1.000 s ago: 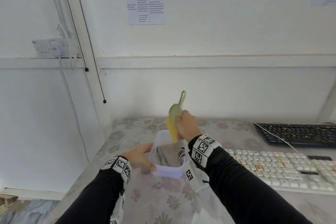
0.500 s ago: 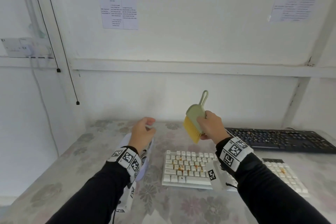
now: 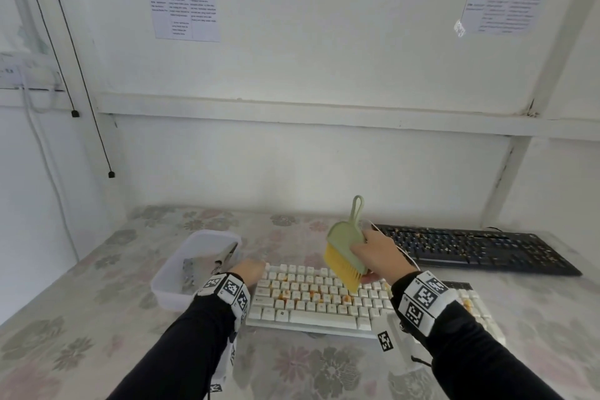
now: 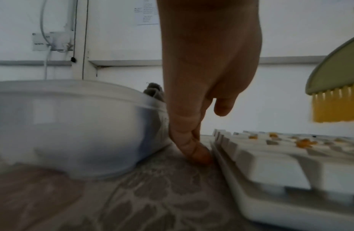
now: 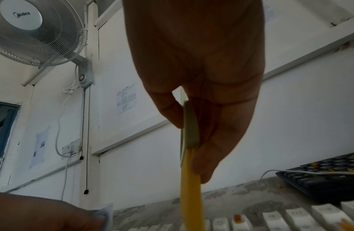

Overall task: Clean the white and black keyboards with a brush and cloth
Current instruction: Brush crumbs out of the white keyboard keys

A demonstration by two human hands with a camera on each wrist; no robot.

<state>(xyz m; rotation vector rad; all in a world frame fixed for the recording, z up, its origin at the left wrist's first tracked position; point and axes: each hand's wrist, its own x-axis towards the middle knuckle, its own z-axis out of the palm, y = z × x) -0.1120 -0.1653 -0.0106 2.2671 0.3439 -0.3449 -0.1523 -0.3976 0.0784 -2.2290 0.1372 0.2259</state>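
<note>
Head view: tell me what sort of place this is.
Probably a plain workroom set up for recorded tasks: printed instruction sheets taped to bare white walls, a table with a floral covering, and a wall-mounted fan.

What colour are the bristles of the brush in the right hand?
Yellow bristles under a pale green brush body, gripped by the right hand; clearest in the head view.

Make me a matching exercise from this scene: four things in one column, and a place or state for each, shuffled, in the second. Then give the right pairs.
Things
1. brush
2. white keyboard
3. black keyboard
4. plastic tub

Places or states
A. far right of the table, against the wall
B. held in the right hand, bristles down
C. holds a grey cloth
D. orange crumbs on its keys, left hand at its left end

Pairs: 1-B, 2-D, 3-A, 4-C
</note>
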